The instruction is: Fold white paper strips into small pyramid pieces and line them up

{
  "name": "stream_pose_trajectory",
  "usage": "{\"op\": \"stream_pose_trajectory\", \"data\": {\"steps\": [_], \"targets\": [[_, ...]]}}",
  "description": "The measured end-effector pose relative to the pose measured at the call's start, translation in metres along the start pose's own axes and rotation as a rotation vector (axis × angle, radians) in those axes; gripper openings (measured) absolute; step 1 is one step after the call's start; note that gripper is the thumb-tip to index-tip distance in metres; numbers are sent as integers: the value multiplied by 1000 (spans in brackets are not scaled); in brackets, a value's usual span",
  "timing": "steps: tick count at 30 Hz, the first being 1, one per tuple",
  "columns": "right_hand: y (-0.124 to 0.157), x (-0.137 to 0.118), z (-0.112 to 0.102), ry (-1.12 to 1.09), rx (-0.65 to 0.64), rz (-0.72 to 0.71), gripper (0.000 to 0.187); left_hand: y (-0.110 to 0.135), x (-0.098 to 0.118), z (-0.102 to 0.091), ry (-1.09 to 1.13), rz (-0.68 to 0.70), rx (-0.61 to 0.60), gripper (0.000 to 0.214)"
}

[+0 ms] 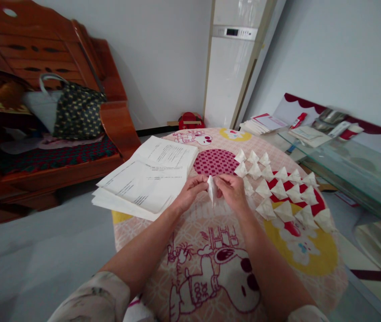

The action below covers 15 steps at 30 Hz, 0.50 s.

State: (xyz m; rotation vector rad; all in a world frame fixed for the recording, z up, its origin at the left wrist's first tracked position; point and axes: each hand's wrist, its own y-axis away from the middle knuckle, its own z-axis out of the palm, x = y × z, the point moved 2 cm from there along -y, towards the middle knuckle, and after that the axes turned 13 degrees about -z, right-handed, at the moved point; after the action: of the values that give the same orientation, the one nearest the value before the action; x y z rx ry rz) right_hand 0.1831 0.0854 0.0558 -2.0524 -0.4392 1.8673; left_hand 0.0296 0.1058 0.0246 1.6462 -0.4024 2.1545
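Observation:
A small folded white paper piece (211, 190) is held upright over the middle of the round table. My left hand (193, 190) pinches its left side between thumb and fingers. On its right side, my right hand (232, 188) grips it too, with the fingers curled. Several rows of folded white paper shapes (279, 190) with pointed tops stand on the table to the right of my hands. To the left lies a stack of printed paper sheets (146, 174), their corners overlapping.
A patterned cloth (190, 232) with cartoon figures covers the table. At right stands a glass-topped table (351, 165) bearing papers, a red tube (298, 120) and a metal bowl (331, 116). A wooden bench (116, 129) with a dark patterned bag (78, 112) is at left.

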Motion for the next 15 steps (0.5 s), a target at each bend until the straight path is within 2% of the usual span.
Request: {"op": "stream_pose_trajectory", "data": {"steps": [6,9,12,15], "targets": [[-2,-5,-4,-165,-33,172,20,3,5,2,-90,3,14,25],[-1,-12,-8,-228,-108,246,18,5,7,2,-100,-25,17,26],[0,-17,-9,-288,-192,352,17,7,8,3,-84,-75,-39,28],[1,-20,-8,-351,-218,375,17,9,7,5,-21,-125,-90,29]]}}
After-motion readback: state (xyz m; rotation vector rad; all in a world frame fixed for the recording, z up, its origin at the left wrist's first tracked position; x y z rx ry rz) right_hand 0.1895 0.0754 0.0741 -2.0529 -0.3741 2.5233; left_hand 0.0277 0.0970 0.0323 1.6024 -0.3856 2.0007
